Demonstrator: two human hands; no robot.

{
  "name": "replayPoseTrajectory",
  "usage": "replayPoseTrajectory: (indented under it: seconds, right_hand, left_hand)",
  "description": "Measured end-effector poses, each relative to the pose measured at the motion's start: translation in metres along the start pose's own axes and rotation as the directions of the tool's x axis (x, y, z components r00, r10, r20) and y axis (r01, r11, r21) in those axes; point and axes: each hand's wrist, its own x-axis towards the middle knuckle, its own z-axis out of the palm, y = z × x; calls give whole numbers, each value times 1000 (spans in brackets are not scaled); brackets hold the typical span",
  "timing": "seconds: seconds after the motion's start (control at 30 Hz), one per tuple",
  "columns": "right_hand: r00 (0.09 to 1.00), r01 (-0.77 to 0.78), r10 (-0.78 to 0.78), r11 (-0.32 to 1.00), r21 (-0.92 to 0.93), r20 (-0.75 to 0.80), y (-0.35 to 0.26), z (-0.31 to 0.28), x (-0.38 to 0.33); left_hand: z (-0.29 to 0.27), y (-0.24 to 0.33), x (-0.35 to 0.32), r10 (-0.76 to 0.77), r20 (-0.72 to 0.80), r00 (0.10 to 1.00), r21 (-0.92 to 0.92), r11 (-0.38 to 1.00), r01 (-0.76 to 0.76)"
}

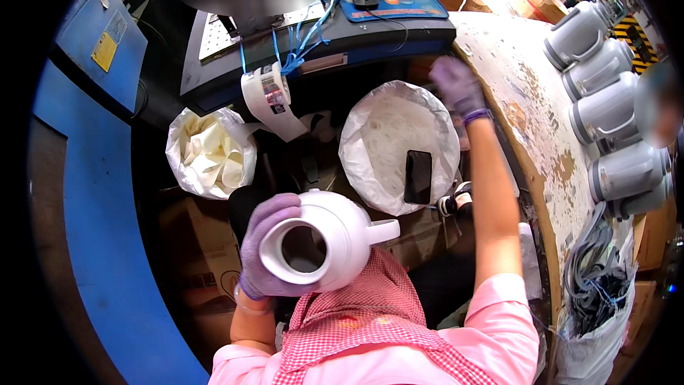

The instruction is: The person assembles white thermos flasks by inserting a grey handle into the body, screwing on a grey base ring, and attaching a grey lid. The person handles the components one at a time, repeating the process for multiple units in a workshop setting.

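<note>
A white jug body with a round open mouth and a side handle is held over my lap, tilted so that its mouth faces up toward me. My left hand, in a light purple glove, is closed round its left side. My right hand, gloved alike, reaches forward to the curved table edge, beside a container lined with a white bag. Motion smears its fingers, and whether they hold anything cannot be made out. Pale translucent pieces fill that bag, and a black phone rests at its right side.
A roll of labels hangs on blue ties from the dark desk. Below it stands a bag of cream-coloured scraps. Several grey jugs line the worn white table. A blue panel rises at left.
</note>
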Motion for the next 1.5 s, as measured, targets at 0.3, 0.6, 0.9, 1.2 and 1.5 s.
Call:
replayPoseTrajectory:
  seconds: [0.3,0.6,0.9,1.2,1.5]
  right_hand:
    - [949,124,99,758,-641,300,95,177,-99]
    - [967,153,-86,949,-275,241,10,53,-106]
    - [851,272,-402,889,369,340,-188,-57,-184]
    - [758,364,-464,884,293,459,-246,-58,-213]
    - [704,536,-462,844,23,539,-264,-66,-221]
  left_hand:
    - [25,-21,5,6,82,997,89,996,-14]
    - [36,-43,23,-30,20,999,174,984,26]
    - [63,-32,22,163,46,986,347,922,-168]
    - [81,-8,9,264,-14,964,376,895,-240]
    - [80,13,7,313,-45,949,389,880,-272]
